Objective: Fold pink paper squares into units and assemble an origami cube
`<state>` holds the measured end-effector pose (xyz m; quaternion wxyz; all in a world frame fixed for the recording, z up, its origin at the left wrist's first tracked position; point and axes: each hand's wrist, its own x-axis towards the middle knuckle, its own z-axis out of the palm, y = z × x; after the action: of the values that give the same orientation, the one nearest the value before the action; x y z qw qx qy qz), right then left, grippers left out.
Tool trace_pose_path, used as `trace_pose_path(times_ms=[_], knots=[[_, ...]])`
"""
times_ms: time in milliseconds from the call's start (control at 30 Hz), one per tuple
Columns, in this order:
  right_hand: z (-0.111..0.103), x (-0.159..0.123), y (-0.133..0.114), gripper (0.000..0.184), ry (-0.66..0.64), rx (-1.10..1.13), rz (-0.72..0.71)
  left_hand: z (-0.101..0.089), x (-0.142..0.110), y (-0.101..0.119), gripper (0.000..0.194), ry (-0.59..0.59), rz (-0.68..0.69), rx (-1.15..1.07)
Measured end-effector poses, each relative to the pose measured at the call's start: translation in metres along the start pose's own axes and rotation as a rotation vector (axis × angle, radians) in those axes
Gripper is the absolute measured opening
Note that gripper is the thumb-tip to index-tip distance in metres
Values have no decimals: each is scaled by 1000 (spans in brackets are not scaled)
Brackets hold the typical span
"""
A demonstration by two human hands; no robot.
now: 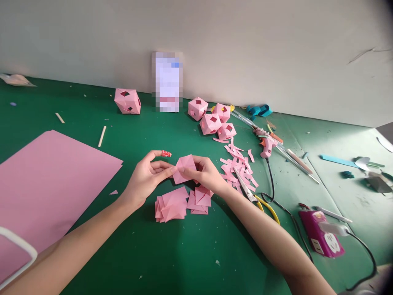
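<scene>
Between my two hands is a small folded square of pink paper point(185, 169), creased and raised just off the table. My left hand point(150, 175) pinches its left edge with thumb and fingertips, the index finger lifted and wrapped at the tip in a red patterned bandage. My right hand point(205, 173) grips the right side, thumb on the front and fingers behind, partly hidden. Right below lie a fanned stack of pink paper squares point(172, 205) and a smaller pile of folded pink squares point(199, 201).
Pink paper sheets point(55, 180) lie left. Pink paper polyhedra point(210, 123) stand at the back, near a blurred upright panel point(168, 82). To the right are pink scraps point(239, 164), yellow-handled scissors point(251, 196), a corded pink glue gun point(267, 145) and a magenta power box point(321, 233).
</scene>
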<state>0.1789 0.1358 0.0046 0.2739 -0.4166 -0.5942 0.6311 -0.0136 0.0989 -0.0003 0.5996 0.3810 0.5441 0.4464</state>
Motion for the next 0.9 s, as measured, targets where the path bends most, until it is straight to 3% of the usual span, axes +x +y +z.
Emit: trace_pose_path(times_ms=[400, 700, 900], knots=[[-1, 2, 4, 30, 48, -120, -1, 3, -1, -2, 52, -41, 10, 19], [0, 4, 8, 25, 85, -156, -93, 1, -1, -1, 46, -32, 4, 45], [1, 2, 4, 23, 90, -182, -57, 1, -1, -4, 43, -44, 27, 36]])
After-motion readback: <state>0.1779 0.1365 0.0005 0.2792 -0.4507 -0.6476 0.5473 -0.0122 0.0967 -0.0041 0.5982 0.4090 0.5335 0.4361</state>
